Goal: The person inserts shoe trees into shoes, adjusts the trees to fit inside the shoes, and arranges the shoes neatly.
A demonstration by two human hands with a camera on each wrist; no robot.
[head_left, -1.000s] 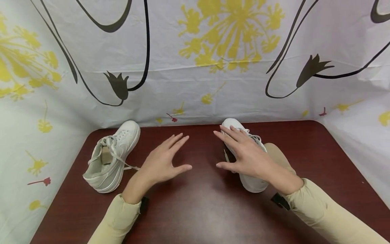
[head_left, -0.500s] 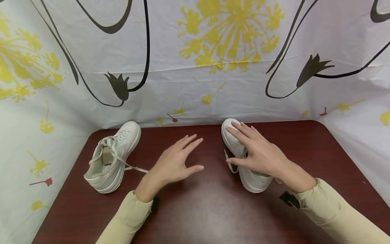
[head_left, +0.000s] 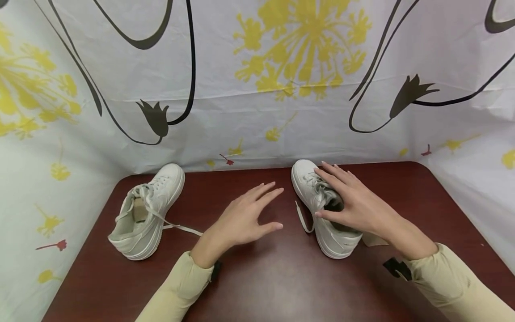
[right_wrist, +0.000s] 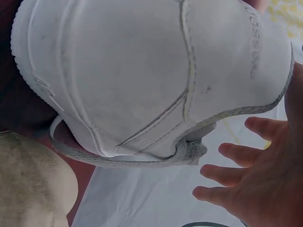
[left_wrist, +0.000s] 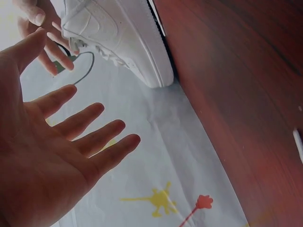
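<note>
A white lace-up sneaker (head_left: pixel 331 240) stands on the table at the right, its toe towards the back. Over its opening hovers my right hand (head_left: pixel 362 208), fingers extended and thumb apart, holding nothing. In the right wrist view the fingers are spread beside the shoe's heel and collar (right_wrist: pixel 132 71). My left hand (head_left: pixel 241 221) hangs in the air left of that sneaker, fingers extended, with nothing in it. A second white sneaker (head_left: pixel 170 190) sits at the left, a tan piece (head_left: pixel 139 210) inside it. One loose lace (head_left: pixel 185 228) runs from it towards my left wrist.
Beside the right sneaker lies a flat beige piece (head_left: pixel 374 240), mostly hidden by my right hand and forearm. A loose lace (head_left: pixel 302 218) lies on the dark red table (head_left: pixel 265 286). White patterned cloth (head_left: pixel 249 112) hangs behind and at both sides.
Both hands have moved to the right with fingers still extended. More of the right sneaker now shows, while more of the beige piece is covered. The shoes have stayed in place.
</note>
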